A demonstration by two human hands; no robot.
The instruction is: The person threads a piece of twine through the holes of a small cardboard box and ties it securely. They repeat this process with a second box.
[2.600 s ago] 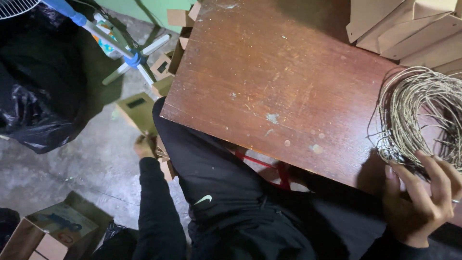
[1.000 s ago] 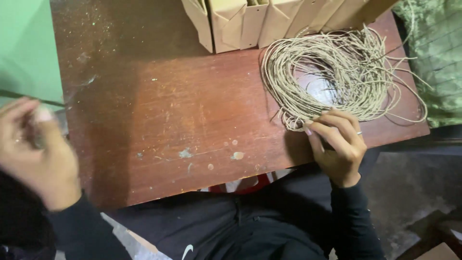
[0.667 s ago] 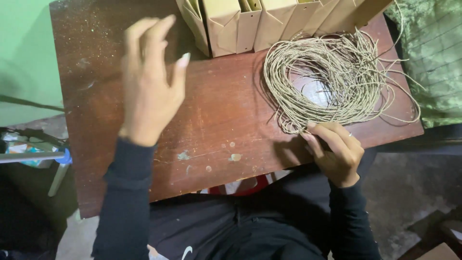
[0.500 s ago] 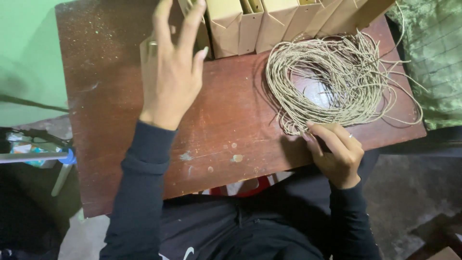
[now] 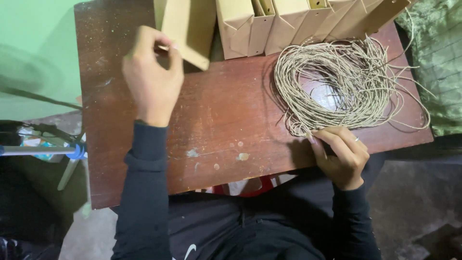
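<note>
My left hand (image 5: 153, 79) grips a folded brown paper bag (image 5: 185, 30) at the far left of a dark wooden table (image 5: 221, 130), lifting it off the row. A row of similar brown paper bags (image 5: 298, 21) stands along the table's far edge. To the right lies a loose coil of beige twine (image 5: 346, 86). My right hand (image 5: 339, 154) rests at the near edge of the coil, fingers pinching strands of the twine.
A green patterned cloth (image 5: 440, 67) lies beyond the table's right edge. On the left is a green wall (image 5: 33, 48) and a metal stand with a blue fitting (image 5: 72, 153). My dark trousers (image 5: 250, 226) fill the space below the table.
The view swung from the floor to the table. My left hand came up from the left, reached the bag row and closed on the leftmost bag. My right hand stayed on the twine.
</note>
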